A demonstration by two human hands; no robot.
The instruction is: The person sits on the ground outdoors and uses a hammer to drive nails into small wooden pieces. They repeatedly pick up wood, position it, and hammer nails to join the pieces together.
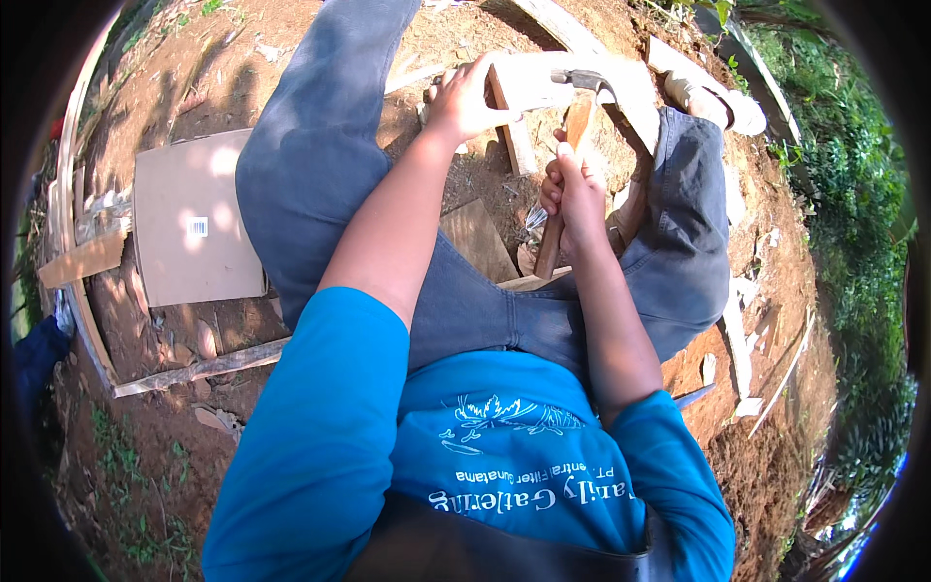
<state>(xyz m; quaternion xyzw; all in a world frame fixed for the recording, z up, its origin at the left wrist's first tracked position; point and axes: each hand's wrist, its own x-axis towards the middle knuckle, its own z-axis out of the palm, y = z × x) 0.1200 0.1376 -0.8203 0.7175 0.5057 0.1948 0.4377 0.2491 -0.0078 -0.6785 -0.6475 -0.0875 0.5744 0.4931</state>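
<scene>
My right hand (574, 194) is wrapped round the wooden handle of a claw hammer (579, 121). The hammer's metal head is raised at the far end, over a pale, sunlit board (543, 82). Left of it, my left hand (464, 105) is spread, with its thumb stretched toward a short wooden block (514, 126). Whether the thumb touches the block or passes above it, I cannot tell. The left fingertips reach the far side, partly lost in glare. Between my legs lies a flat wooden piece (479, 238).
A flat cardboard sheet (184, 218) lies on bare soil to my left. A long wooden strip (204, 371) and a frame-like edge (82, 320) stand nearby. My bent legs in dark trousers (320, 155) flank the work area. Green plants (844, 223) border the right.
</scene>
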